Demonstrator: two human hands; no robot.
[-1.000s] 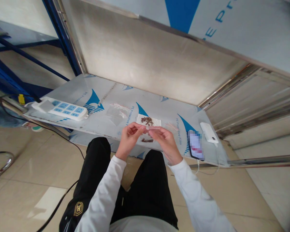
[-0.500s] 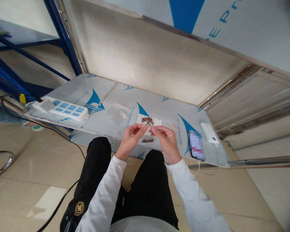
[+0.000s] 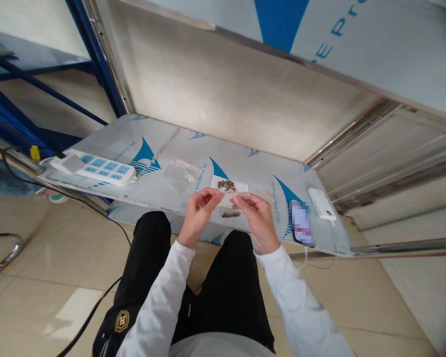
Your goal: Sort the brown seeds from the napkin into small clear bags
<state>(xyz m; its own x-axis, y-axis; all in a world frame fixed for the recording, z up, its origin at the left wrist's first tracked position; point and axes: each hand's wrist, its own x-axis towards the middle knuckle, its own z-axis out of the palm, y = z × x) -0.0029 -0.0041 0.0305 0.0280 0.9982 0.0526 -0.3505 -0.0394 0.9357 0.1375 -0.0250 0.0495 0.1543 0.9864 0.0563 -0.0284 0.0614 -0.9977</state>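
Note:
Between both hands hangs a small clear plastic bag (image 3: 228, 213) with dark brown pieces lying at its bottom. My left hand (image 3: 199, 212) pinches its upper edge on the left with thumb and forefinger. On the right, my right hand (image 3: 258, 218) pinches the same edge between thumb and fingers. Just beyond the fingertips, a pile of brown twig-like pieces (image 3: 226, 185) rests on a white sheet of paper (image 3: 241, 188), partly hidden by the hands. Some clear bags with pinkish edges (image 3: 263, 194) lie right of the paper.
The shelf (image 3: 163, 198) is covered in printed protective film. More clear bags (image 3: 180, 173) lie left of the paper. A white power strip (image 3: 104, 168) sits far left. To the right are a phone (image 3: 301, 223) and a white power bank (image 3: 322, 204) with cables. An upper shelf (image 3: 357, 64) overhangs.
My left hand has shifted slightly left along the bag's upper edge. The brown pieces in the bag have moved a little to the right. My right hand is nearly still.

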